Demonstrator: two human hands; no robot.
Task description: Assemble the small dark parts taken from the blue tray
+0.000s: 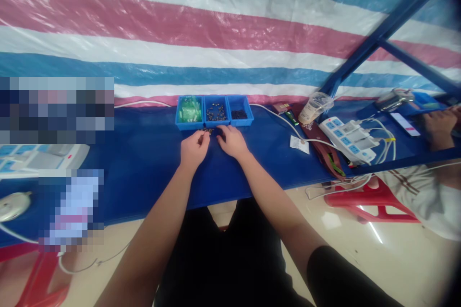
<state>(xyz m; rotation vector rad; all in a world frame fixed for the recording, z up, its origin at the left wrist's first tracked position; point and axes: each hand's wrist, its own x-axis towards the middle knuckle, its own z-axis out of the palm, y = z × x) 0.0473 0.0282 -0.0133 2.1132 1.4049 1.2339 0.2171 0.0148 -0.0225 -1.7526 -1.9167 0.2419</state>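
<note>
My left hand (195,149) is closed, thumb and fingertips pinched together, just in front of the blue bins. Small brass-coloured metal pieces (209,130) show right at those fingertips; what the pinch itself holds is too small to make out. Close by on the right, my right hand (232,141) rests low over the table with its fingers apart and slightly curled, near the middle bin. That middle blue bin (216,123) contains many small metal pieces. The left bin (185,126) has a green plastic bag (190,109) in it, and the right bin (245,122) holds small dark pieces (238,114).
On the blue table (154,163) to the right are a plastic cup (316,107), a white packet (299,145), a brown strap-like item (321,146) and a power strip (346,139) with cables. Another person's hand (440,124) is at far right. A second power strip (43,157) lies left.
</note>
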